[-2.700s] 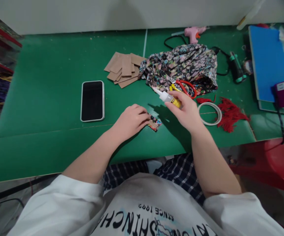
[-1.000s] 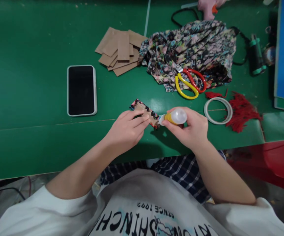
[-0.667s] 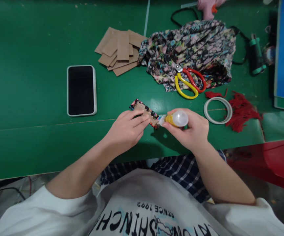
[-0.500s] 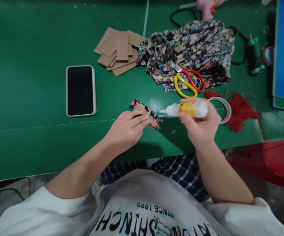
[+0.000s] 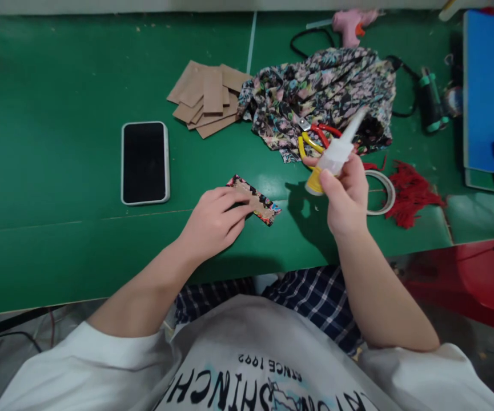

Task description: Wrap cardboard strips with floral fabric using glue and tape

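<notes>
My left hand (image 5: 219, 222) rests on a small cardboard strip (image 5: 258, 204) edged with floral fabric, lying slanted on the green table. Its fingers are stretched out and spread, their tips touching the strip's bare brown face. My right hand (image 5: 346, 200) is closed around a white glue bottle (image 5: 333, 155) with a yellow label, held above the table with its nozzle tilted up and to the right. Behind the bottle lie scissors (image 5: 304, 144) with red and yellow handles, partly hidden, on crumpled floral fabric (image 5: 285, 97).
A phone (image 5: 144, 162) lies at the left. Brown cardboard pieces (image 5: 213, 91) are heaped beside the fabric. Around my right hand are a tape roll (image 5: 389, 191) and red tassels (image 5: 413, 194). Farther back are a pink glue gun (image 5: 352, 25) and a blue board (image 5: 490, 85).
The glue bottle has swung from pointing left at the strip to pointing up and right, away from it. My left hand stays on the strip, its fingers slightly more spread. The view has tilted up.
</notes>
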`<act>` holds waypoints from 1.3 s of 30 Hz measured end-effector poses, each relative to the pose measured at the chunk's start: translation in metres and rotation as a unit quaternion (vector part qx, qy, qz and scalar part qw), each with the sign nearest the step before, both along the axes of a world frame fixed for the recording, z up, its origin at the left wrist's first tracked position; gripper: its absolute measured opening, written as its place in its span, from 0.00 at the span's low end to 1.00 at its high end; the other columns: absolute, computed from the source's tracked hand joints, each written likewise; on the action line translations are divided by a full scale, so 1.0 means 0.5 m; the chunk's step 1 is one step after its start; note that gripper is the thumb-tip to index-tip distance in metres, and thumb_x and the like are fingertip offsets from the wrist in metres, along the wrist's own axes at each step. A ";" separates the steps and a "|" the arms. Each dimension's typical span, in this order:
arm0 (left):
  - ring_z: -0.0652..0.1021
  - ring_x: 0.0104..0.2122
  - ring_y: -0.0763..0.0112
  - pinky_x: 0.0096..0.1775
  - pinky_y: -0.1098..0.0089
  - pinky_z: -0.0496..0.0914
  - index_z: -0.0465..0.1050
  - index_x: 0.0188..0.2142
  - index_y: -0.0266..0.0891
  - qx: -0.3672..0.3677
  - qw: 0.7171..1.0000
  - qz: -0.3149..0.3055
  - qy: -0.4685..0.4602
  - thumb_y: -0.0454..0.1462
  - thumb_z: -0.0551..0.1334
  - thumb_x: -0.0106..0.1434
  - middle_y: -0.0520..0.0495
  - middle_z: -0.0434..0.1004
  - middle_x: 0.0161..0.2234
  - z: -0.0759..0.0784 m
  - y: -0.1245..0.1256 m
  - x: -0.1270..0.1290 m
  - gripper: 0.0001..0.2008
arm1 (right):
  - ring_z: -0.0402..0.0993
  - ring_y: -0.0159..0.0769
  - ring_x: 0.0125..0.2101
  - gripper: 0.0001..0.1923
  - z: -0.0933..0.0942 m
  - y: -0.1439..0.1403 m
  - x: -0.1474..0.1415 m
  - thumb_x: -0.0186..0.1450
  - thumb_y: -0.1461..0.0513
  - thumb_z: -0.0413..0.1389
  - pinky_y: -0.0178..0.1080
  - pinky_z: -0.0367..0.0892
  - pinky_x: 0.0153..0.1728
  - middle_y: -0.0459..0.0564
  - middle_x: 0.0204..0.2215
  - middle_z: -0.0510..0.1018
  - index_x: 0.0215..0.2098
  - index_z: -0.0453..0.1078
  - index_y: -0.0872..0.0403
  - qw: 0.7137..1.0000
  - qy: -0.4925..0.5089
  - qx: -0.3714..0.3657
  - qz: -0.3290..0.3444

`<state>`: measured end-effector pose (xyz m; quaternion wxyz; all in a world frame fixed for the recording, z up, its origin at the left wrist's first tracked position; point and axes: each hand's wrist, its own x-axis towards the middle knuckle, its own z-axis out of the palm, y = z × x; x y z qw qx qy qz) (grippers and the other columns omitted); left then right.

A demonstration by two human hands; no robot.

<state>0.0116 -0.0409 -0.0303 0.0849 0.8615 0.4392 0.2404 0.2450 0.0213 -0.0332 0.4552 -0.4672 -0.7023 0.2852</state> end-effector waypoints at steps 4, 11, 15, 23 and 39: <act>0.72 0.36 0.65 0.38 0.62 0.68 0.74 0.41 0.38 0.009 0.999 0.046 0.008 0.33 0.54 0.62 0.43 0.74 0.34 0.000 0.002 -0.005 0.11 | 0.72 0.39 0.41 0.22 0.002 0.008 -0.020 0.60 0.51 0.53 0.45 0.67 0.40 0.50 0.41 0.74 0.49 0.56 0.48 0.999 -0.052 -0.011 0.002; 0.71 0.34 0.66 0.38 0.63 0.68 0.74 0.40 0.37 -0.009 1.000 0.017 0.019 0.33 0.52 0.64 0.44 0.74 0.32 -0.008 0.003 -0.003 0.12 | 0.71 0.41 0.34 0.21 -0.018 0.027 -0.029 0.55 0.54 0.59 0.44 0.66 0.35 0.49 0.35 0.75 0.44 0.62 0.51 0.982 -0.184 -0.005 -0.035; 0.71 0.34 0.66 0.38 0.63 0.67 0.75 0.39 0.35 0.000 1.000 0.012 0.019 0.32 0.52 0.63 0.44 0.73 0.31 -0.010 0.006 -0.004 0.12 | 0.71 0.41 0.37 0.27 -0.020 0.026 -0.020 0.53 0.54 0.61 0.45 0.66 0.37 0.50 0.39 0.75 0.49 0.60 0.50 0.985 -0.174 0.002 -0.010; 0.71 0.37 0.64 0.39 0.63 0.67 0.74 0.39 0.35 0.000 0.999 0.008 0.042 0.33 0.52 0.63 0.43 0.73 0.34 -0.010 0.005 -0.006 0.12 | 0.70 0.36 0.32 0.24 -0.001 -0.011 0.015 0.56 0.51 0.58 0.39 0.66 0.30 0.49 0.36 0.75 0.47 0.63 0.51 0.987 -0.144 -0.045 -0.060; 0.72 0.37 0.64 0.35 0.65 0.62 0.74 0.38 0.36 0.012 0.998 0.024 0.050 0.32 0.53 0.62 0.45 0.76 0.34 -0.004 0.006 -0.001 0.11 | 0.72 0.32 0.31 0.10 0.005 -0.086 -0.015 0.64 0.58 0.51 0.34 0.63 0.30 0.49 0.31 0.76 0.35 0.73 0.53 0.943 -0.325 -0.001 0.067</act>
